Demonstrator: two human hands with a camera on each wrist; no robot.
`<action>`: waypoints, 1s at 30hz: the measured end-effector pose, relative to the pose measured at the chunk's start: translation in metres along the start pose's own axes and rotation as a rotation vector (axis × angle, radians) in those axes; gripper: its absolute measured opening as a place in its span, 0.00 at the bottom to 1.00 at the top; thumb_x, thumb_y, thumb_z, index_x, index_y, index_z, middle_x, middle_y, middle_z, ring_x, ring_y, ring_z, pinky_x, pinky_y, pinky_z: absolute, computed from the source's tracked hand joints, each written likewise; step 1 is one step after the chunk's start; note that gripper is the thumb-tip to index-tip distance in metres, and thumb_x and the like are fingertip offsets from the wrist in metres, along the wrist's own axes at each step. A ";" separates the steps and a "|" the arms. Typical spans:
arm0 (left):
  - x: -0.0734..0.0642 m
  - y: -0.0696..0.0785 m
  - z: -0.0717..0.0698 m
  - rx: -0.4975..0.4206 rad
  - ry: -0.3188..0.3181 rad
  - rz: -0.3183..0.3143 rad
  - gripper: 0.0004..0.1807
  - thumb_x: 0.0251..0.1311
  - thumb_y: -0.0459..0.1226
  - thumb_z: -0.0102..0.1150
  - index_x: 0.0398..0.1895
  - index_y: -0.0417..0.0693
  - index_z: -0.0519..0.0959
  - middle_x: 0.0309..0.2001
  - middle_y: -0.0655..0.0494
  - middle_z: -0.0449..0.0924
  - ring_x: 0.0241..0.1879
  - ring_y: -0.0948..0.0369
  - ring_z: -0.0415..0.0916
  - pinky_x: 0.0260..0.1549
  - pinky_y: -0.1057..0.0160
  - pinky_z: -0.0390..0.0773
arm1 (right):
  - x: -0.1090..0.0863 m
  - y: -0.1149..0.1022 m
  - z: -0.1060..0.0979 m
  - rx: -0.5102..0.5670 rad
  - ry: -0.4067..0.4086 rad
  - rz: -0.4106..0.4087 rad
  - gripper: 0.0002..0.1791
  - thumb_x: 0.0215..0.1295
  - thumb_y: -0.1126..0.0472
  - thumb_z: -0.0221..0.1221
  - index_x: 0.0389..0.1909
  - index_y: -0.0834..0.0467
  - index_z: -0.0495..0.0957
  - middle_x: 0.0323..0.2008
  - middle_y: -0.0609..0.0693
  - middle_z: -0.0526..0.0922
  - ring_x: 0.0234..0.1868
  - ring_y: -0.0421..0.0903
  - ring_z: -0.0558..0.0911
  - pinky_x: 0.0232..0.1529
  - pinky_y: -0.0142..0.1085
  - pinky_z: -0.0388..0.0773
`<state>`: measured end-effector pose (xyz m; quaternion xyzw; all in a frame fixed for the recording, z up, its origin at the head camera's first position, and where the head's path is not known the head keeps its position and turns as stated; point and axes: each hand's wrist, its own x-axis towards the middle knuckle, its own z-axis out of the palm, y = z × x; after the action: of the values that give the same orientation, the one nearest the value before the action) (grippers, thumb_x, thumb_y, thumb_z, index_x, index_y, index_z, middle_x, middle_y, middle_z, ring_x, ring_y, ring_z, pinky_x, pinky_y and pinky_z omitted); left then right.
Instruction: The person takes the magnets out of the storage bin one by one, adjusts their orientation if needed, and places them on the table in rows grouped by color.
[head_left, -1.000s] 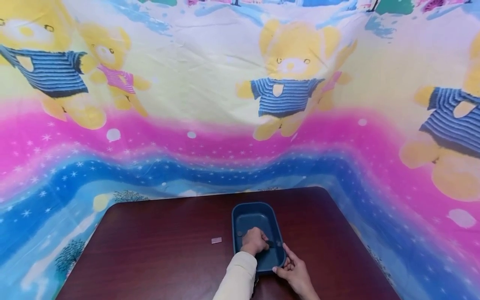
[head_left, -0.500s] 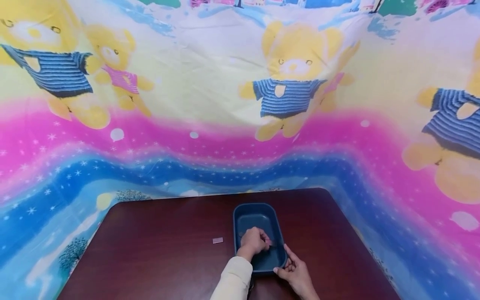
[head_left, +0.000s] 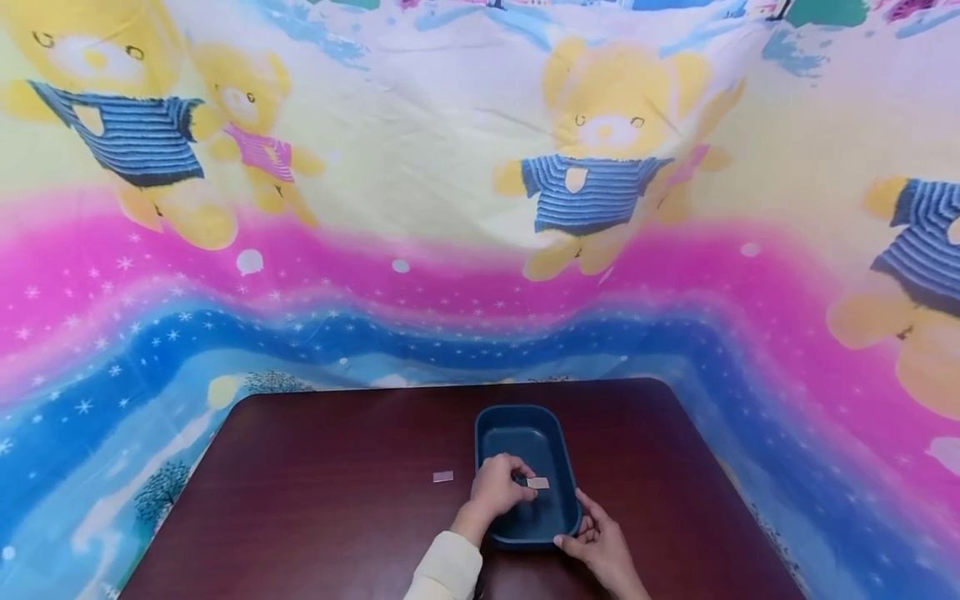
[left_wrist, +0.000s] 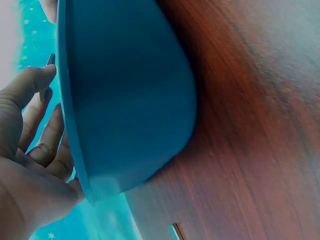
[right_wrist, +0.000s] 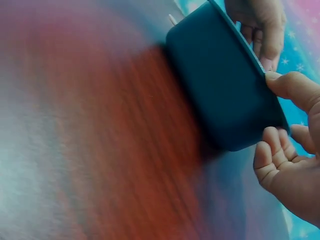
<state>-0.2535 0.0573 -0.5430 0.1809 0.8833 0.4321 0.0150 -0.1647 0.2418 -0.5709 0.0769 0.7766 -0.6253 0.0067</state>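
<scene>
My left hand (head_left: 501, 486) is over the dark blue rectangular plastic box (head_left: 527, 410), pinching a small, flat, pale rectangular piece (head_left: 538, 482) between thumb and fingers. Seen edge-on in the left wrist view, this thin piece (left_wrist: 46, 90) stands just beyond the box rim. My right hand (head_left: 600, 542) grips the box at its near right corner. In the right wrist view, the thumb of that hand (right_wrist: 295, 170) presses the rim and its curled fingers touch the outer wall. The kind of the pinched piece cannot be made out.
Another small flat rectangular piece (head_left: 443, 477) lies on the dark red-brown wooden table (head_left: 337, 467), left of the box. A cloth (head_left: 450, 208) printed with bears hangs behind and beside the table.
My left hand has drawn slightly up and left within the box, and the pinched piece now shows its pale flat face. My right hand keeps its hold on the corner.
</scene>
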 end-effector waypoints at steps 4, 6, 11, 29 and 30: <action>-0.007 -0.001 -0.005 -0.016 0.030 0.042 0.07 0.44 0.39 0.73 0.28 0.55 0.84 0.31 0.65 0.75 0.29 0.67 0.68 0.27 0.66 0.73 | 0.003 -0.002 -0.003 -0.044 -0.016 -0.066 0.47 0.43 0.70 0.71 0.65 0.67 0.58 0.23 0.54 0.73 0.19 0.43 0.73 0.19 0.32 0.70; -0.009 -0.003 -0.007 -0.024 0.045 0.070 0.07 0.45 0.39 0.72 0.29 0.55 0.84 0.32 0.66 0.75 0.30 0.67 0.68 0.29 0.67 0.74 | 0.004 -0.002 -0.004 -0.054 -0.010 -0.086 0.47 0.42 0.69 0.71 0.65 0.66 0.59 0.23 0.55 0.73 0.18 0.43 0.72 0.19 0.32 0.70; -0.015 -0.008 -0.015 -0.089 0.073 0.139 0.08 0.44 0.38 0.72 0.30 0.55 0.84 0.32 0.68 0.75 0.32 0.64 0.72 0.33 0.64 0.75 | 0.005 -0.001 -0.002 -0.098 0.010 -0.084 0.47 0.40 0.66 0.74 0.65 0.65 0.62 0.23 0.53 0.72 0.16 0.41 0.68 0.16 0.30 0.66; -0.040 -0.038 -0.057 -0.296 0.167 0.115 0.10 0.43 0.32 0.72 0.32 0.48 0.84 0.34 0.59 0.78 0.33 0.56 0.76 0.32 0.61 0.78 | 0.005 0.004 0.002 -0.153 0.023 -0.074 0.47 0.42 0.64 0.73 0.66 0.65 0.61 0.21 0.51 0.68 0.15 0.40 0.66 0.16 0.30 0.63; -0.041 -0.040 -0.060 -0.297 0.177 0.105 0.10 0.43 0.32 0.72 0.32 0.48 0.84 0.34 0.59 0.78 0.34 0.55 0.76 0.32 0.61 0.78 | 0.005 0.004 0.003 -0.152 0.020 -0.070 0.47 0.43 0.64 0.73 0.66 0.65 0.61 0.21 0.51 0.68 0.15 0.40 0.65 0.16 0.30 0.63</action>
<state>-0.2386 -0.0248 -0.5415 0.1838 0.7971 0.5722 -0.0591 -0.1696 0.2405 -0.5755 0.0552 0.8240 -0.5637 -0.0171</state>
